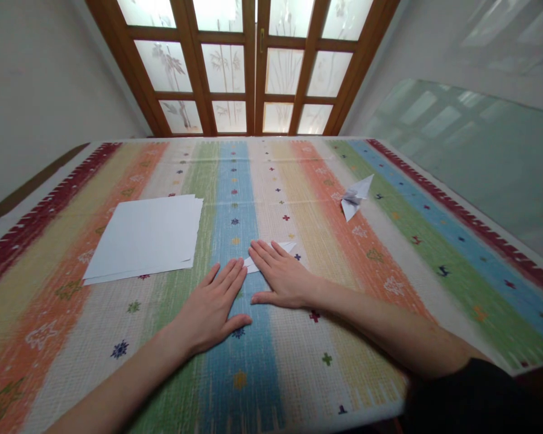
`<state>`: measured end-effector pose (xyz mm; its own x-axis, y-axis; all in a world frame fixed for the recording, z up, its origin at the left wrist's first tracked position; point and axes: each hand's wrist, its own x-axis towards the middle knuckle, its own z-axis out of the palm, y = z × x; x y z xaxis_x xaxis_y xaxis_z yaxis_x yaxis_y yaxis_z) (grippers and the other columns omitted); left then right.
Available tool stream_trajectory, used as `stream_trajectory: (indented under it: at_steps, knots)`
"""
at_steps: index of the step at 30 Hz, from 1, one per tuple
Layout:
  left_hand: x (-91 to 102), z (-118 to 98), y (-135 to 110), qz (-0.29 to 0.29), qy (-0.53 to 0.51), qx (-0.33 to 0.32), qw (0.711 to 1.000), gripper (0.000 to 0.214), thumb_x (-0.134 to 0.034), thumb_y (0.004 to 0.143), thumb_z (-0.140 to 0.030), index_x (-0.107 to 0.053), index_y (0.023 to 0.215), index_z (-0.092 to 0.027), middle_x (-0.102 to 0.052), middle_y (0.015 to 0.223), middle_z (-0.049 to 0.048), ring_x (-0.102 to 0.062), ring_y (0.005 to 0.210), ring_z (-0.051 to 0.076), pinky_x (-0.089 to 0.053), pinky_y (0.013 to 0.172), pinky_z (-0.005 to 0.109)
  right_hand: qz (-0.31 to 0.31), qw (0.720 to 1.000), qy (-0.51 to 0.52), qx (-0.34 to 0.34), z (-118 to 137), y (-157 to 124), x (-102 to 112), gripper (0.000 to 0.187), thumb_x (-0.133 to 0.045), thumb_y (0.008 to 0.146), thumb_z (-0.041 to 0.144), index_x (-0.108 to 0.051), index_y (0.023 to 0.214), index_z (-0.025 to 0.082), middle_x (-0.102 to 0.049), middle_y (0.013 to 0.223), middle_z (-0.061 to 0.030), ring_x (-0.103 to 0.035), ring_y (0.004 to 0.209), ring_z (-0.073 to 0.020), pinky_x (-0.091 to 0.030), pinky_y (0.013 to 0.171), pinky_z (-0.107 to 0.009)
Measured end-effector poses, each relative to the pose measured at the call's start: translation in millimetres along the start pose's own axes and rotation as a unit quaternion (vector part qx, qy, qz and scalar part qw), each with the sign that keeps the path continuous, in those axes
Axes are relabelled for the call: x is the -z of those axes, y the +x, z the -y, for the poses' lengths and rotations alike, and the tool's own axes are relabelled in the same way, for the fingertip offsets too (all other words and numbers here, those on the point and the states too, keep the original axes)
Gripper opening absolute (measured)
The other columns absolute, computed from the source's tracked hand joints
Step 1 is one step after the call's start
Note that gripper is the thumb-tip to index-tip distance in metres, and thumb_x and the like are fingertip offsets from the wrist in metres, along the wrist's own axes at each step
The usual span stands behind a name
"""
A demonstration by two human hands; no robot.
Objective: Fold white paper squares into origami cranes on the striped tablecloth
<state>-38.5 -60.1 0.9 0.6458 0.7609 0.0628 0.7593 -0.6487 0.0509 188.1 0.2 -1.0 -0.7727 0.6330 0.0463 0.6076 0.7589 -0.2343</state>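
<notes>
Flat on the striped tablecloth, a small folded white paper (252, 266) lies mostly hidden under my fingers. One pointed tip of it sticks out beyond my right hand (280, 274), which presses down on it with the fingers laid out flat and the thumb apart. My left hand (217, 307) also lies flat, its fingertips at the paper's left end and its thumb spread toward me. Neither hand grips anything. To the right stands a folded paper crane (356, 198), apart from both hands.
A stack of white paper sheets (145, 235) lies left of my hands, its edges slightly uneven. The striped tablecloth (271, 355) covers the table. Beyond the far edge are wooden doors (253, 72) with glass panes, and a pale glass panel (470, 157) leans along the right wall.
</notes>
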Motion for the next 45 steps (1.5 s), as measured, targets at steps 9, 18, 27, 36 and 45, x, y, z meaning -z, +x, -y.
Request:
stream_trajectory:
  at_steps: [9, 18, 27, 36, 45]
  knots:
    - [-1.6, 4, -4, -0.002, -0.001, 0.011, 1.000, 0.085, -0.035, 0.089, -0.073, -0.034, 0.151, -0.014, -0.038, 0.155, 0.0152, -0.038, 0.141, 0.032, -0.026, 0.115, 0.050, 0.020, 0.999, 0.001, -0.039, -25, -28, 9, 0.105, -0.040, 0.083, 0.080, -0.022, 0.154, 0.004, -0.020, 0.160, -0.0222, -0.017, 0.149, -0.0327, -0.016, 0.122, -0.048]
    - [19.5, 3, 54, -0.099, -0.103, 0.091, 0.986, 0.026, -0.054, 0.094, -0.040, -0.065, 0.098, -0.016, -0.070, 0.098, 0.0104, -0.064, 0.089, 0.025, -0.051, 0.079, 0.040, -0.084, 0.989, 0.007, -0.123, -37, -42, 13, 0.081, -0.048, 0.092, 0.060, -0.030, 0.151, 0.008, -0.036, 0.154, -0.0220, -0.029, 0.146, -0.0330, -0.020, 0.119, -0.058]
    - [-4.0, 0, 83, -0.161, -0.100, 0.017, 0.982, 0.014, -0.058, 0.092, -0.024, -0.072, 0.094, -0.021, -0.070, 0.096, 0.0065, -0.060, 0.087, 0.023, -0.050, 0.079, 0.038, -0.158, 0.981, 0.027, -0.109, -37, -34, 10, 0.049, -0.064, 0.087, 0.039, -0.058, 0.129, 0.014, -0.055, 0.139, -0.0178, -0.046, 0.134, -0.0318, -0.025, 0.115, -0.058]
    - [-7.9, 2, 81, -0.167, -0.115, 0.015, 0.979, 0.009, -0.061, 0.091, -0.023, -0.068, 0.092, -0.018, -0.070, 0.094, 0.0066, -0.059, 0.087, 0.023, -0.047, 0.080, 0.039, -0.067, 0.987, 0.123, -0.082, -46, -7, 39, 0.051, -0.068, 0.083, 0.028, -0.057, 0.131, 0.015, -0.063, 0.128, -0.0150, -0.056, 0.119, -0.0267, -0.040, 0.102, -0.043]
    - [-1.7, 14, 77, -0.346, -0.211, 0.149, 0.902, 0.040, -0.078, 0.075, -0.034, -0.060, 0.108, -0.021, -0.063, 0.109, 0.0091, -0.058, 0.099, 0.028, -0.048, 0.086, 0.044, -0.006, 0.942, 0.289, -0.174, -49, 15, 59, 0.005, -0.066, 0.073, 0.018, -0.064, 0.078, 0.018, -0.055, 0.065, 0.0029, -0.048, 0.058, -0.0110, -0.032, 0.053, -0.024]
